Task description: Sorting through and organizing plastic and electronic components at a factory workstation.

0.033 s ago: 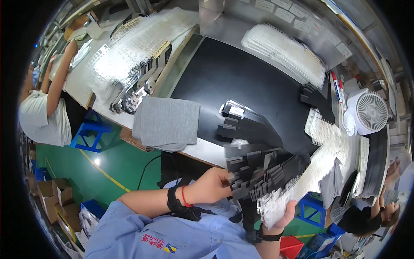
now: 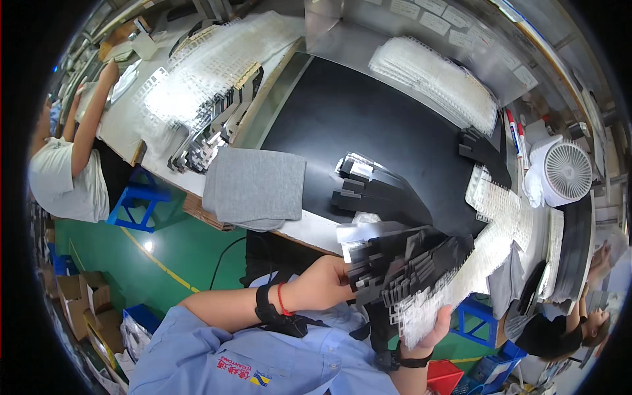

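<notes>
White shirt (image 2: 69, 178) at left: one co-worker, with one blue stool (image 2: 137, 201) alongside. Next, one broad pile of translucent sheets (image 2: 210, 79), then one grey folded cloth (image 2: 255, 185) at the table's near edge. Left hand (image 2: 324, 283): pinching the left edge of one fanned bundle of black strips (image 2: 411, 260), fingertips partly hidden; strips overlap, count not possible. One smaller black group (image 2: 385, 197) lies just beyond the bundle. Right hand (image 2: 433, 334): thumb raised, gripping the bundle's pale near end, other fingers hidden. Far right: one sheet stack (image 2: 431, 82), two red-capped pens (image 2: 517, 138), one white fan (image 2: 566, 170). Surface: black mat (image 2: 362, 108) on a table. Room: green floor (image 2: 174, 247), yellow line.
</notes>
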`<state>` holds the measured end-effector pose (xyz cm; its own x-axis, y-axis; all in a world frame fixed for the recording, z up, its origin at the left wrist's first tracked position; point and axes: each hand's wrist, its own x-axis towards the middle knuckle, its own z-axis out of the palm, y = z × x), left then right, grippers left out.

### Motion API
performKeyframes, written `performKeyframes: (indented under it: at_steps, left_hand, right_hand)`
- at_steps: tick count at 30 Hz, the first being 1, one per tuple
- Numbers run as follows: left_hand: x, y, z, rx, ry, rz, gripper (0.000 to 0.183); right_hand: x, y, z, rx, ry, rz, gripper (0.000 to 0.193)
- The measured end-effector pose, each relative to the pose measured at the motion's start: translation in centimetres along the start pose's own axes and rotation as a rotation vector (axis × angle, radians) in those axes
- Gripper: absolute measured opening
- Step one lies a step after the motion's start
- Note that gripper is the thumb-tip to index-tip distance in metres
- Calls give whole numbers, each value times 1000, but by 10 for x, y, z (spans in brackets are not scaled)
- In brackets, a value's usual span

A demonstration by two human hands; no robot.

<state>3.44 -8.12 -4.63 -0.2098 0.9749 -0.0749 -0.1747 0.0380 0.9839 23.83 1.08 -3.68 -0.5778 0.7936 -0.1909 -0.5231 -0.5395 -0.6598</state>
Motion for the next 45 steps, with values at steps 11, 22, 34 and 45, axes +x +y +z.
performKeyframes:
  at_steps: [11,22,34,45]
  left_hand:
    - [0,6,-4,-162,-119,-108,24]
    - [-1,6,-3,-360,-85,-286,16]
    - [-2,4,-7,-262,-108,-165,16]
    - [0,9,-4,-177,-127,-68,17]
  right_hand:
    - [6,4,10,-360,230,-16,49]
    - [10,8,8,-292,156,1,49]
    - [12,10,16,-334,229,-11,46]
    - [11,10,15,-292,218,-19,44]
